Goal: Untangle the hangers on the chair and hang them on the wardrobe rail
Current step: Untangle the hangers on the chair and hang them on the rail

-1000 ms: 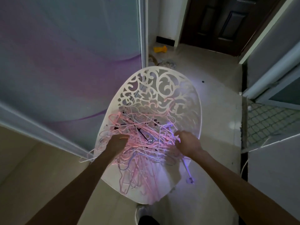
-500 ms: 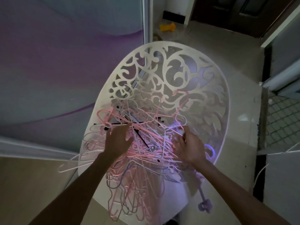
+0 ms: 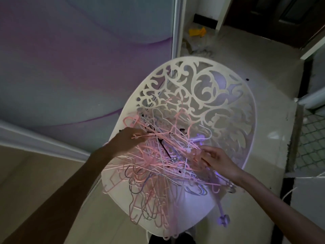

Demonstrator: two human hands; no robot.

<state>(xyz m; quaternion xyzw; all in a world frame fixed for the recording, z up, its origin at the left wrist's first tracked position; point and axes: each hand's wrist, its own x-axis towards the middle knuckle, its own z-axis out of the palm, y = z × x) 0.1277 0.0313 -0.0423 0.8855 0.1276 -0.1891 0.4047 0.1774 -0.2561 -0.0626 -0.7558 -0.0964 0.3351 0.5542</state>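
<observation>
A white chair (image 3: 219,88) with a cut-out scroll back stands below me. A tangled heap of thin pink, white and purple hangers (image 3: 158,166) covers its seat and spills over the front edge. My left hand (image 3: 126,141) is at the heap's left side, fingers curled round pink hanger wires. My right hand (image 3: 216,158) reaches into the heap's right side and pinches a hanger wire with its fingertips. The wardrobe rail is not in view.
A sliding wardrobe door (image 3: 79,59) with a purple wave pattern fills the left. A dark door (image 3: 274,16) stands at the back, a yellow object (image 3: 197,31) on the floor near it. A mesh panel (image 3: 311,141) is at the right. A purple clip (image 3: 223,220) hangs off the seat's front.
The view has moved closer to the chair. My left hand shifted up and left along the heap; my right hand slid right and its fingers spread onto a wire.
</observation>
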